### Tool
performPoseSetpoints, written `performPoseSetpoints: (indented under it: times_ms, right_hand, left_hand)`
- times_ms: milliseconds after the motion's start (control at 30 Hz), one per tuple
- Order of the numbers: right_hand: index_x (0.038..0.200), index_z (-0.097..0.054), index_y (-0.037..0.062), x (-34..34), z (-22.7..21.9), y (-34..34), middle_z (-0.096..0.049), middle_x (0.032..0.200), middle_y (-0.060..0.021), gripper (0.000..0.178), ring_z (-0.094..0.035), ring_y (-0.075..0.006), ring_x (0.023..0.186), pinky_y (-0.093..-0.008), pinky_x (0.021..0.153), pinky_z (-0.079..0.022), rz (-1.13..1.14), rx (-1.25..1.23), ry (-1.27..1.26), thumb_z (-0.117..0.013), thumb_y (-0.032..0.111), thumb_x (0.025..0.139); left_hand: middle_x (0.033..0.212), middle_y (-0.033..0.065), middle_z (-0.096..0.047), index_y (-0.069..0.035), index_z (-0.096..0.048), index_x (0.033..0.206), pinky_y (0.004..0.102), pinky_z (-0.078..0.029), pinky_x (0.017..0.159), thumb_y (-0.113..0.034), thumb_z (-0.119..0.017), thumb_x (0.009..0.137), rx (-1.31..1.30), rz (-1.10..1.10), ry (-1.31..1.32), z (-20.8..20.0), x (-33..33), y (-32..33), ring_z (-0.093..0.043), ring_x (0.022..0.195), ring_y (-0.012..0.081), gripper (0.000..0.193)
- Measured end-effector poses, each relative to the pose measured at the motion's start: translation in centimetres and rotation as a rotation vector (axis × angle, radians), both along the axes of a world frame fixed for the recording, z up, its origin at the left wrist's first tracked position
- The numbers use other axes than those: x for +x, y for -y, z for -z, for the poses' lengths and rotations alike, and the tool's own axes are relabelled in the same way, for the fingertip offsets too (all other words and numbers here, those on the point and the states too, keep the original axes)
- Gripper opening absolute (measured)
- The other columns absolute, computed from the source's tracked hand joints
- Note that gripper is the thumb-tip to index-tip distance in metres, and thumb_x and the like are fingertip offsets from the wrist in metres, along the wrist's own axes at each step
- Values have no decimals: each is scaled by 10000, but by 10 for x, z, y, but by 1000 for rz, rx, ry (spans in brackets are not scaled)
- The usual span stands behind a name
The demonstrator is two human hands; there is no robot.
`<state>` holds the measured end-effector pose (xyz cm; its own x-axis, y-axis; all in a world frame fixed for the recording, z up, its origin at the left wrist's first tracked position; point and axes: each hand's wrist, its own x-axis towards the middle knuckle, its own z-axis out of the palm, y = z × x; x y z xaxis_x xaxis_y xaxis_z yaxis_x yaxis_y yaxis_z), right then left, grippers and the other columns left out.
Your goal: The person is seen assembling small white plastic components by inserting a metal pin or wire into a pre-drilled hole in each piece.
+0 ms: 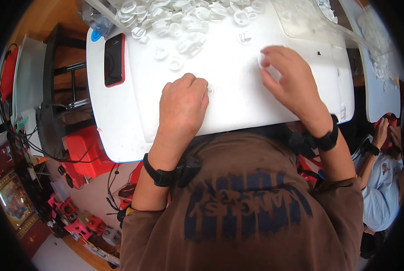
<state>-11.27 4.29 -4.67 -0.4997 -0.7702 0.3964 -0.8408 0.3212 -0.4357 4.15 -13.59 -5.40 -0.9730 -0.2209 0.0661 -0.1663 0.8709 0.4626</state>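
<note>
My left hand [184,104] rests low over the white table with its fingers curled under. A tiny pale bit shows at its right edge, and what the fingers hold, if anything, is hidden. Further right, my right hand [292,79] is raised above the table, thumb and fingers pinching a small white plastic piece [260,59]. Most of that piece is hidden behind the fingertips. Beyond my left hand lie a few loose white plastic pieces [176,63], and another clip-like white piece [245,38] lies farther back.
A heap of white plastic parts [174,18] covers the table's far side. A red-edged phone [115,60] lies at left. A translucent tray [301,22] stands at back right. Red stools [86,151] and cables are left of the table. Another person [382,185] sits at far right.
</note>
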Motion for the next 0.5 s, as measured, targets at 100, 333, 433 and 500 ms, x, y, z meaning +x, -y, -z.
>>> performPoseSetpoints:
  times_ms: [100,333,433,500]
  right_hand:
    - [861,-595,12,20,0,-26,-619,896,-128,133,-580,-329,845,-387,729,-482,60,80,90,-624,20,731]
    - [1185,-568,28,31,-10,-46,-638,998,-86,385,-622,-184,827,-283,713,-486,124,-62,687,-634,41,806]
    - [1217,-572,59,35,-25,-49,-632,1069,-53,345,-617,-131,852,-233,742,-480,47,-367,1389,-614,90,876]
    - [1230,-585,139,36,-38,-50,-629,1131,-69,344,-627,-176,874,-248,788,-493,-69,-475,1557,-592,83,890]
  left_hand:
    - [752,129,-557,-14,-595,803,405,-414,626,-53,-606,781,-68,11,9,-3,-4,-2,-535,680,326,46]
    - [809,149,-586,-3,-622,892,381,-441,640,-24,-589,792,-91,10,29,-5,-9,1,-558,701,320,108]
    - [839,140,-605,-3,-634,965,347,-460,657,-8,-574,811,116,-59,-2,-23,-8,-1,-585,727,264,165]
    - [879,92,-636,-13,-646,995,350,-472,684,-18,-565,853,339,-146,-14,-39,-9,-4,-604,751,207,164]
